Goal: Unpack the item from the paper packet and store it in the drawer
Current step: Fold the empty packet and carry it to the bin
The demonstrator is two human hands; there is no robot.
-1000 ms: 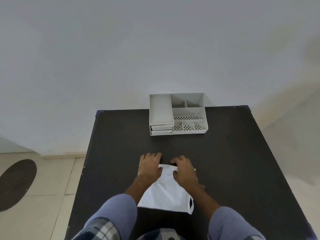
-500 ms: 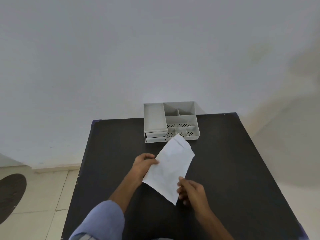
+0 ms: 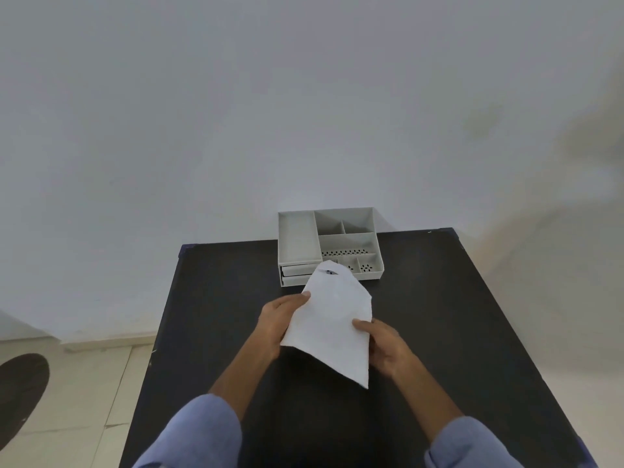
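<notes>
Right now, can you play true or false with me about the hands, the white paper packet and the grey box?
1. Both hands hold the paper packet. True: the left hand and the right hand grip its sides.
2. The packet lies flat on the table. False: it is lifted off it.
3. The grey organizer stands at the table's far edge. True.
4. The organizer's top compartments are full of pens. False: they look empty.
</notes>
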